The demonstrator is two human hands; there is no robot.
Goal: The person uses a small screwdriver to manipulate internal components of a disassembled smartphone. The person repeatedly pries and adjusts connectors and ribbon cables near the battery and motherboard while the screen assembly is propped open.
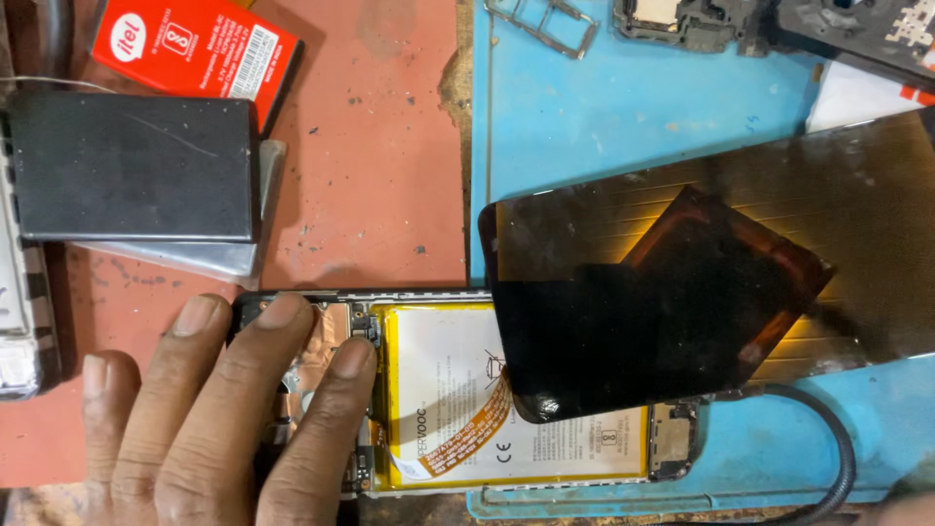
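Note:
My left hand (214,419) lies flat, fingers apart, on the left end of an opened phone (429,295), the fingertips pressing on its circuit board. The phone's yellow-edged white battery (438,380) is exposed. A dark glossy display panel (682,292) with a copper-coloured backing is tilted over the phone's right half and hides that part. Only a sliver of what may be my right hand (911,508) shows at the bottom right corner, and I cannot see what it does.
A blue mat (604,117) lies beside a red surface (380,175). A black block (131,166) sits on a grey slab at left, a red battery (195,44) above it. A metal card tray (541,24), phone parts (682,19) and a black cable (838,438) lie around.

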